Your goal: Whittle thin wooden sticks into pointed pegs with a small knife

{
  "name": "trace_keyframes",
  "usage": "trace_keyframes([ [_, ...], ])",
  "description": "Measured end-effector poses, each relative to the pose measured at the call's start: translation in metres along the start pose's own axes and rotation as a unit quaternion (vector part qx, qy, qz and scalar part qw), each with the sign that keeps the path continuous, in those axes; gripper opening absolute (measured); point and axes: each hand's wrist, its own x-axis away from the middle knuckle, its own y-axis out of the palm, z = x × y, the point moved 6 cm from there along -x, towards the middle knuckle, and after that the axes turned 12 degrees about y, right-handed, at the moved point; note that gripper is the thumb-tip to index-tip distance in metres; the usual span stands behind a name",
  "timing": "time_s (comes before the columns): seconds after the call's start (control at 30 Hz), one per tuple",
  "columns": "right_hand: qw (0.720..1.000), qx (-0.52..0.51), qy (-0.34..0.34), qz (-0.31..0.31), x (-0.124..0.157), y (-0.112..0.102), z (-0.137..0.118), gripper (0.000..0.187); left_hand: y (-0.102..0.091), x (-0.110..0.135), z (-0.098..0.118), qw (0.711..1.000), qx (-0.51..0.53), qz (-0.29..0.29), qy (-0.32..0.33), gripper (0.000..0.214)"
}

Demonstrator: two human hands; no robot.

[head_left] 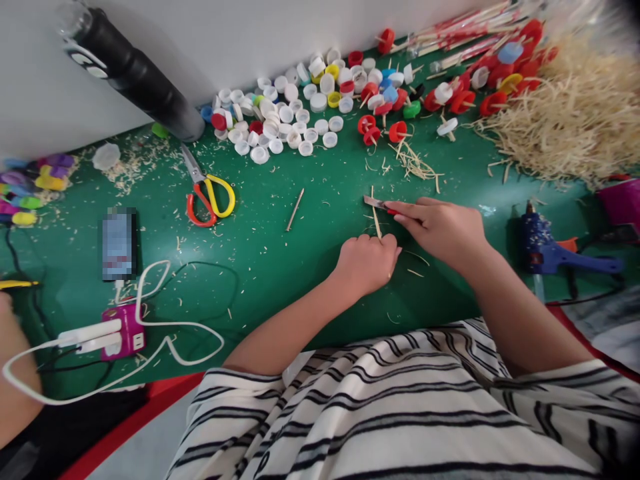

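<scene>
My left hand point(365, 265) is closed around the lower end of a thin wooden stick point(377, 221), which points away from me over the green table. In my right hand point(443, 230) is a utility knife point(377, 203), its short blade lying across the stick near the far tip. Most of the knife's handle is hidden by my fingers. Thin curled shavings point(414, 161) lie just beyond the blade, and a few more are beside my left hand. A nail point(295, 210) rests on the table to the left of the stick.
Scissors point(207, 193) and a phone point(119, 244) lie left, near a purple power strip point(124, 331) with a looping white cable. Loose bottle caps point(287, 113) spread along the back. A pile of wood shavings point(575, 113) and a blue glue gun point(547, 243) are right. Another person's arm point(17, 373) shows at left.
</scene>
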Motion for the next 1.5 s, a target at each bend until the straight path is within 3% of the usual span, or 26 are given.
trace_keyframes([
  [0.43, 1.000, 0.005, 0.003, 0.027, -0.008, 0.000, -0.011, 0.044, -0.002, -0.001, 0.000, 1.000, 0.002, 0.003, -0.001, 0.040],
  [0.7, 1.000, -0.005, 0.028, -0.010, 0.013, -0.002, 0.006, 0.046, -0.003, -0.001, 0.001, 1.000, 0.002, 0.005, -0.001, 0.040],
  [0.9, 0.999, -0.002, 0.039, 0.002, 0.023, -0.005, 0.009, 0.046, -0.002, 0.000, 0.002, 1.000, -0.006, 0.003, -0.003, 0.040],
  [1.27, 0.997, -0.013, 0.070, -0.017, 0.011, -0.002, -0.001, 0.046, -0.003, -0.001, 0.000, 1.000, 0.008, -0.010, -0.007, 0.039],
  [1.5, 0.999, -0.001, 0.045, 0.007, -0.002, 0.001, -0.008, 0.049, -0.004, -0.002, -0.002, 1.000, -0.002, 0.009, -0.005, 0.039],
])
